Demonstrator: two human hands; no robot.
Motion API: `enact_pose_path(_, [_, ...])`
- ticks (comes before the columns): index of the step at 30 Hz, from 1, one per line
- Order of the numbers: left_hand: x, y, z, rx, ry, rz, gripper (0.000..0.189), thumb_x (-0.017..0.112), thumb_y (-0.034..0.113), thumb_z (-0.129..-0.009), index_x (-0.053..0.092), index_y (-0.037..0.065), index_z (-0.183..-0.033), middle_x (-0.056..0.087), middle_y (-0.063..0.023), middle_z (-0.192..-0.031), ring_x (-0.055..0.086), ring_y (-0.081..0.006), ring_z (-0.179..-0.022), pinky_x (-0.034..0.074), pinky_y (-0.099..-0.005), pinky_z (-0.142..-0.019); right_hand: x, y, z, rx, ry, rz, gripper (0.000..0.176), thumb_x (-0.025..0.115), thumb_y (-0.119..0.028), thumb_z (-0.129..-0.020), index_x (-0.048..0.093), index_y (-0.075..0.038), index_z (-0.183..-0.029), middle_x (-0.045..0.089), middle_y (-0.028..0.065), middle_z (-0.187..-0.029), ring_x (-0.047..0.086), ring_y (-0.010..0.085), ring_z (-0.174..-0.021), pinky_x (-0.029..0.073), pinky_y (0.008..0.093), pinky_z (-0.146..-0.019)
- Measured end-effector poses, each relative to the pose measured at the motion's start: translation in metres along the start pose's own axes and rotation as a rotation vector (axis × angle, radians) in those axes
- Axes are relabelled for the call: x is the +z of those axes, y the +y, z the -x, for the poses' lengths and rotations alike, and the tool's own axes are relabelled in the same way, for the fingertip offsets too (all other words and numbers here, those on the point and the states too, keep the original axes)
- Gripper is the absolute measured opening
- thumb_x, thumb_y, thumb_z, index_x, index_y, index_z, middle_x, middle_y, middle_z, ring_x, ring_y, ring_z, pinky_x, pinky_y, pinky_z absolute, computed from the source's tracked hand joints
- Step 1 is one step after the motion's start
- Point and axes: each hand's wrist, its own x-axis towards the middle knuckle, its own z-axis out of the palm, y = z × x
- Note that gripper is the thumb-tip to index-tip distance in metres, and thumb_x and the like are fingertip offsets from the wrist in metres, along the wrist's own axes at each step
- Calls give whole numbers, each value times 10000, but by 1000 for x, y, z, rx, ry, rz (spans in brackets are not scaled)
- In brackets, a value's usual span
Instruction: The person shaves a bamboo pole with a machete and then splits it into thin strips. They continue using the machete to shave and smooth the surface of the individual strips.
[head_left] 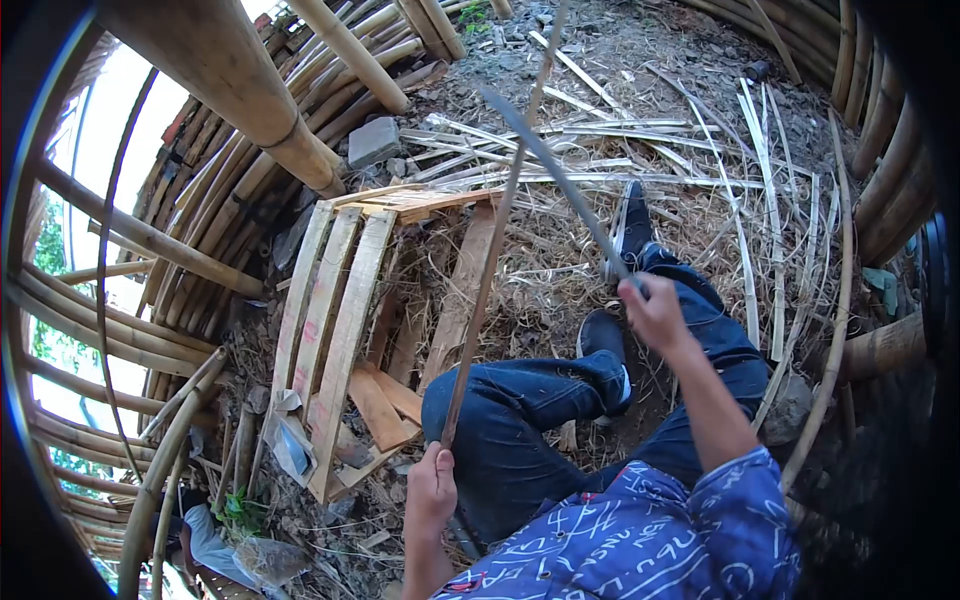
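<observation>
My left hand is closed around the lower end of a long, thin bamboo strip. The strip slants up past my bent knee and runs out at the top of the view. In my right fist is a machete, its long grey blade pointing up and to the left. Most of its handle is hidden by my fingers. Near its far end, the blade overlaps the strip in this view. Below both tools are my jeans-clad legs, knees bent.
A slatted wooden crate stands left of my legs, beside loose boards. Split bamboo strips and shavings litter the ground ahead. Thick bamboo poles frame the left side, near a grey block. More poles line the right.
</observation>
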Motion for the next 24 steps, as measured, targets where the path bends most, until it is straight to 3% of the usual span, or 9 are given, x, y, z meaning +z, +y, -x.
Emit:
enact_pose_path(1, [-1,-5,-1,0,3,-12,323,420,280,-1005,496,29,-817,513,-184,-575,526,-379,-519,400,-409,-495,15,1,20,39,-39,-78,623,573,-597,-869,594,-8,-666,524,68,-525,485,153,-488,378,336,-472])
enact_pose_path(3, [-4,-12,-2,-186,-99,247,401,416,336,-1016,510,30,-773,461,-59,-521,472,-186,-445,348,-311,-441,42,-1,60,73,-108,-176,606,575,-572,-880,583,-7,-663,520,48,-533,480,127,-501,375,319,-473])
enact_pose_path(4, [-7,-10,-1,-185,-95,239,401,416,336,-1016,510,30,-773,461,-59,-521,472,-186,-445,348,-311,-441,53,-5,78,70,-137,-195,591,579,-554,-886,578,-7,-661,520,36,-538,476,115,-506,375,312,-476])
enact_pose_path(6, [-13,0,-5,-362,-200,525,430,417,368,-1018,515,45,-750,448,16,-531,449,-51,-460,304,-245,-409,67,-19,105,208,-252,-359,564,598,-518,-886,567,-1,-662,515,50,-533,479,110,-513,387,318,-491])
enact_pose_path(11, [-17,11,-6,-306,-135,327,388,661,343,-904,537,41,-695,466,36,-498,436,-53,-390,322,-237,-370,62,-36,122,176,-337,-134,507,624,-462,-874,575,2,-676,539,116,-536,522,194,-492,414,344,-509])
enact_pose_path(15, [-16,24,1,-236,-17,103,425,720,373,-842,548,14,-693,478,-27,-470,479,-129,-395,366,-303,-400,49,-49,138,118,-302,-135,480,642,-448,-858,603,2,-696,560,111,-543,536,177,-496,413,342,-504])
enact_pose_path(17, [-13,28,6,-88,64,-193,447,776,345,-778,493,5,-717,428,-47,-491,410,-147,-422,358,-345,-438,45,-51,143,149,-320,-148,473,643,-445,-858,611,0,-701,559,101,-541,533,168,-497,411,336,-502])
enact_pose_path(20, [2,31,7,67,105,-223,475,786,348,-756,459,5,-727,408,-85,-524,397,-175,-478,360,-372,-481,43,-52,146,192,-337,-177,469,645,-447,-857,620,-5,-704,554,87,-537,525,151,-498,404,326,-497])
enact_pose_path(24, [13,16,-13,-34,-124,-75,471,769,361,-765,462,3,-762,454,-132,-554,463,-205,-503,389,-361,-503,50,-50,134,189,-317,-167,483,651,-466,-850,618,-9,-696,553,90,-535,533,160,-498,406,329,-492])
